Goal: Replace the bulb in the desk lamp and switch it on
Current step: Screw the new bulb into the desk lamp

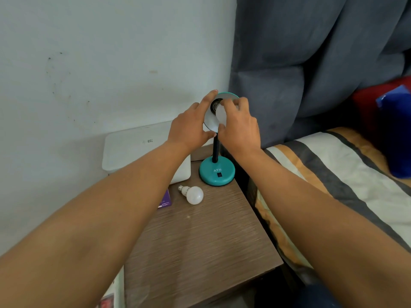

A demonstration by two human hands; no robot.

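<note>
A teal desk lamp stands on a wooden nightstand (200, 236); its round base (216, 173) carries a dark switch, and a black neck rises to the shade (210, 121). My left hand (192, 127) grips the shade's left rim, index finger over the top. My right hand (239, 127) holds a white bulb (220, 114) at the socket inside the shade. A second white bulb (193, 194) lies loose on the nightstand, in front of the base.
A white box (133, 150) sits at the back left of the nightstand against the wall. A purple carton (165, 200) lies beside the loose bulb. A bed with a striped cover (322, 174) and grey padded headboard (300, 63) borders the right.
</note>
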